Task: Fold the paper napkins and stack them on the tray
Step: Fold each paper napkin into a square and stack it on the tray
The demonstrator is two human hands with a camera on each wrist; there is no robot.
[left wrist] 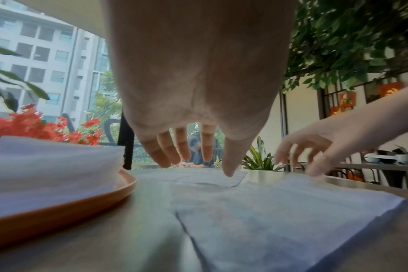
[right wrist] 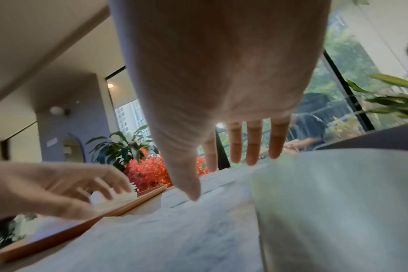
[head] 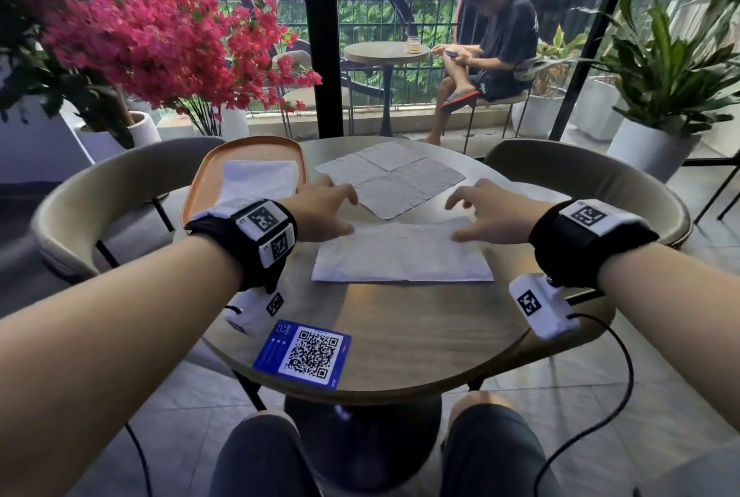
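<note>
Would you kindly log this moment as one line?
left hand open | right hand open | both over half-folded napkin | stack on tray

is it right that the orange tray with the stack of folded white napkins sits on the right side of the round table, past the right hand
Not quite. The orange oval tray holding the stack of folded white napkins sits on the left side of the round wooden table, beyond the left hand, not the right hand. The head view shows this plainly.
</note>
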